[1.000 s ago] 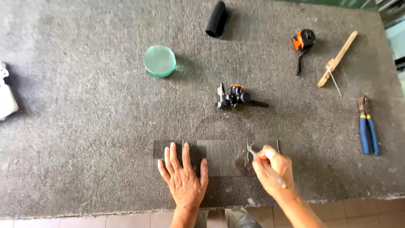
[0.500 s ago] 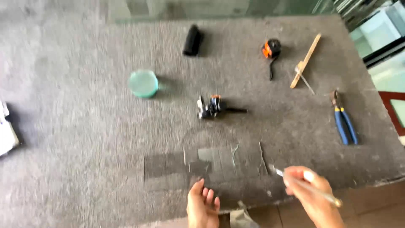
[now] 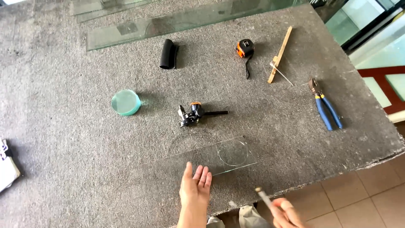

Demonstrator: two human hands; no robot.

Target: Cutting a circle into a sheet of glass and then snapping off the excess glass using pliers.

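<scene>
L hand (image 3: 195,188) flat, fingers spread, on glass strip (image 3: 202,162) at bench near edge, long axis left-right; R hand (image 3: 283,211) pinching glass cutter (image 3: 264,197), off edge

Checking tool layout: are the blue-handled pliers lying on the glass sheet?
No, the blue-handled pliers lie apart from the glass sheet.

Glass sheet (image 3: 202,162) lies before circle cutter (image 3: 192,115).
</scene>
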